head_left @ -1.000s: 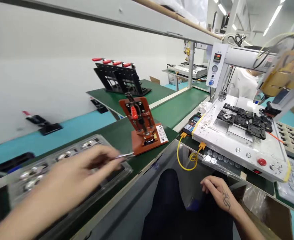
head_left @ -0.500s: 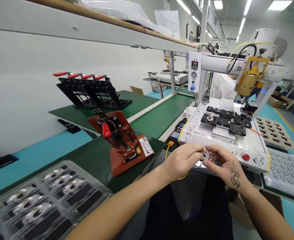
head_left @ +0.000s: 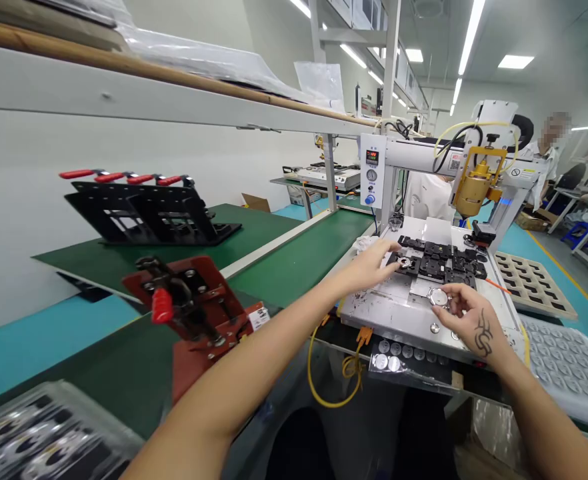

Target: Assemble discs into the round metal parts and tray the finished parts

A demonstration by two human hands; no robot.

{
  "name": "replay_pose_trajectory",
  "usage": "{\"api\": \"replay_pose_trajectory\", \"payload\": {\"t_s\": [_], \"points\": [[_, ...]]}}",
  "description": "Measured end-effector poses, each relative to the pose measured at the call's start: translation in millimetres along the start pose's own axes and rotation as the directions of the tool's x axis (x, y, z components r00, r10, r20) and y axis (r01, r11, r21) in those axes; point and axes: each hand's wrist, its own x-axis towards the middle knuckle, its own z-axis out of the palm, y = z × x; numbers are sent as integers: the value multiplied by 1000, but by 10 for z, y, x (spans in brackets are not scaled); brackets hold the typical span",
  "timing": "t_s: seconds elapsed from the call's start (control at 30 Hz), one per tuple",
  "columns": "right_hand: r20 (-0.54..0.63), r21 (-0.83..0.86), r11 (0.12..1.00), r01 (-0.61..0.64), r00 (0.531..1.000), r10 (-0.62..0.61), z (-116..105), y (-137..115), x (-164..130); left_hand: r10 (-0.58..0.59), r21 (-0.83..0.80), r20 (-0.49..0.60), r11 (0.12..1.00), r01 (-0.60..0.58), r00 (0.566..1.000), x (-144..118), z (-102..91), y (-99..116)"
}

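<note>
Part [head_left: 405, 263] sits at left end of jig [head_left: 433, 268], just right of nearer left hand [head_left: 369, 267], fingers parted, contact unclear; right hand [head_left: 468, 321], near right, pinches case [head_left: 439, 297].

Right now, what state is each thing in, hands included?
Left hand: fingers parted, at black segmented fixture, contact unclear
Right hand: closed on round silver metal case
Small rectangular digital display: lit
Gold metal cylinder: hanging above white machine bed
Red-brown metal clamp fixture: plate tilted up
Clear plastic tray: holding silver parts
</note>
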Motion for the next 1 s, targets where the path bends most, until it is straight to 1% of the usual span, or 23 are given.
{"api": "replay_pose_trajectory", "payload": {"t_s": [0.07,0.13,0.2,0.3,0.37,0.43,0.5,0.6,0.73,0.87,1.0], "points": [[-38,-36,999,-4,999,3,-97,28,66,-77,20,105,997,75,992,357,-74,-162],[-53,-51,999,-9,999,6,-188,37,75,-79,19,198,997,77,977,612,-93,-279],[-64,-50,999,-15,998,12,-277,39,52,-70,21,268,998,67,961,763,-73,-353],[-70,-67,998,-22,997,17,-378,55,63,-56,24,319,998,51,946,870,-25,-411],[-62,-101,995,-11,998,4,-389,79,162,-42,12,328,999,40,944,912,-10,-424],[-46,-147,989,13,999,-20,-335,108,347,-29,-8,318,999,33,948,941,-24,-416],[1,-194,980,40,999,-41,-217,137,599,-18,-41,283,999,31,959,946,-77,-387],[105,-235,968,85,993,-62,28,171,1017,0,-115,177,993,21,984,870,-210,-318],[252,-260,959,117,966,-50,326,220,1462,15,-206,28,978,-8,999,592,-394,-221],[369,-297,947,122,929,-5,468,281,1681,77,-318,-85,943,-100,993,220,-503,-165],[445,-318,935,158,895,0,508,316,1753,104,-347,-127,927,-143,986,-113,-536,-147]]}}
